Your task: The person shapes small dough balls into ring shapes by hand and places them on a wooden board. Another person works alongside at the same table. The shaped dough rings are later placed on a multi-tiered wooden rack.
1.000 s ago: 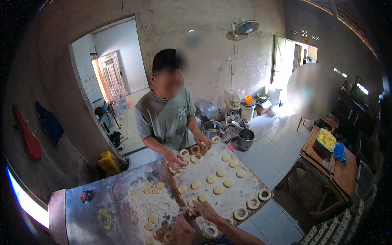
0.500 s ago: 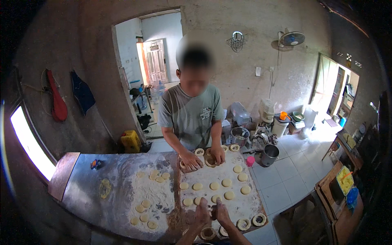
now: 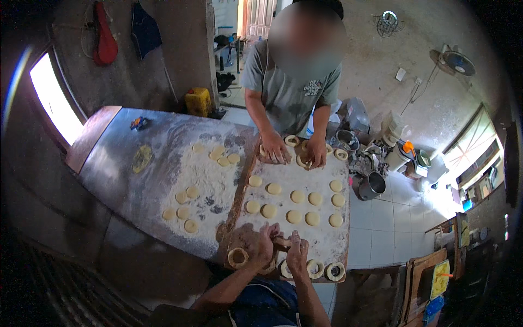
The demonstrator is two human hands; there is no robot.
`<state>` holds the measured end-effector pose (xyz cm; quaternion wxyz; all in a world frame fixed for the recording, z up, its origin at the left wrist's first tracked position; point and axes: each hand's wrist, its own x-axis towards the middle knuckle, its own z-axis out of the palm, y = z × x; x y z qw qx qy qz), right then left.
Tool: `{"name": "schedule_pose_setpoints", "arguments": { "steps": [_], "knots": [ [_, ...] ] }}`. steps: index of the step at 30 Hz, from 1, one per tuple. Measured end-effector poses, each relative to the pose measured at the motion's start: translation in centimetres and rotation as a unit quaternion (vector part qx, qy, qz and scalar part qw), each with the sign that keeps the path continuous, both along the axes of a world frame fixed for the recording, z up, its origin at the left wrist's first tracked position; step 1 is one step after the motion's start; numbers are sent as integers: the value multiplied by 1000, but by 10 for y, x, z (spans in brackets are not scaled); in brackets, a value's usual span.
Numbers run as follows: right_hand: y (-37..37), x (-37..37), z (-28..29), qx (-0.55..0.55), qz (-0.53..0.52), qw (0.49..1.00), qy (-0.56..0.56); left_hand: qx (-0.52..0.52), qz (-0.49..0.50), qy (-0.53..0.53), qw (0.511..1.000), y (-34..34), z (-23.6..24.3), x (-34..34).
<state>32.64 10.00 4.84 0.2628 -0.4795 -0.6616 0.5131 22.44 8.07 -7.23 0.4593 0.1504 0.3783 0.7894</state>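
Near the front edge of the floured board (image 3: 327,240), my left hand (image 3: 266,245) and my right hand (image 3: 297,252) are close together with curled fingers. Between them they hold a small piece of dough (image 3: 282,242), shadowed and partly hidden by the fingers. Dough rings lie around my wrists, one (image 3: 238,258) left of my left hand and others (image 3: 315,268) to the right of my right hand. Beyond my hands, flat round dough pieces (image 3: 294,217) sit in loose rows.
Across the board a person (image 3: 294,92) handles dough rings (image 3: 292,141) along the far edge. To the left is a metal-topped table (image 3: 117,163) with floured dough rounds (image 3: 191,225). A metal pot (image 3: 372,186) stands on the tiled floor; a yellow jerrycan (image 3: 198,102) is by the doorway.
The view has tilted down and turned, so the board sits higher in the picture and more of my forearms shows. My hands stay together at the board's near edge.
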Motion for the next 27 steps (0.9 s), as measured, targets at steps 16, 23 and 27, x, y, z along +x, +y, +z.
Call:
{"name": "schedule_pose_setpoints", "arguments": {
  "steps": [16,23,27],
  "knots": [
    [-21,-23,-31,-30,91,991,89,-114,26,-68,991,-56,65,-17],
    [-20,-33,-49,33,214,975,54,-135,75,186,970,-75,71,-27],
    [-20,-34,-36,-42,217,969,107,-95,93,-2,991,-75,76,-33]
  ]
}}
